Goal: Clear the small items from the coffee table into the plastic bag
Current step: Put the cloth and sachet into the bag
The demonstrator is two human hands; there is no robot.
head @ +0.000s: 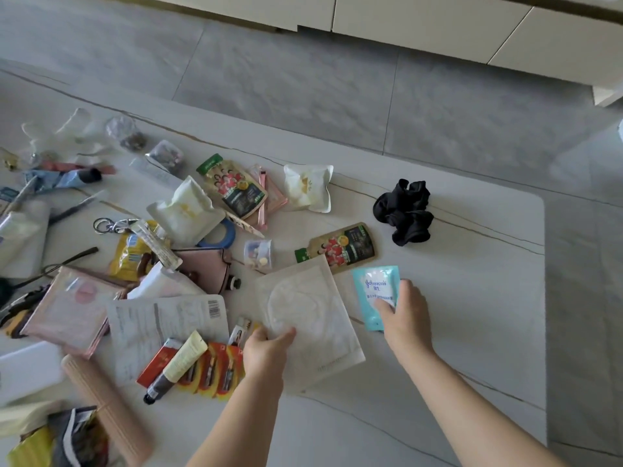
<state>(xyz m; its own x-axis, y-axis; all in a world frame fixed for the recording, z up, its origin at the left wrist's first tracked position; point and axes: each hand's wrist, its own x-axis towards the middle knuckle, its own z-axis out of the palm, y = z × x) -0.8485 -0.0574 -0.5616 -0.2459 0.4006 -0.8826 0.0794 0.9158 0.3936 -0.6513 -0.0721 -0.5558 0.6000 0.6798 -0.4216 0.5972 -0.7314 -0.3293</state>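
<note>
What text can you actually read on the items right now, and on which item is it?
"Johnson's": on the blue sachet that the right hand pinches.
Smaller print under it: too blurred to read.
Two green-topped pouches, barcoded sheet, red battery pack: print unreadable.

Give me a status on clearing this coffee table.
Nothing looks bagged yet; no plastic bag is clearly in view. In hand: the left hand holds a white flat packet, and the right hand pinches a blue sachet. Left on the table: a black scrunchie, snack pouches, batteries and a cream tube.
</note>
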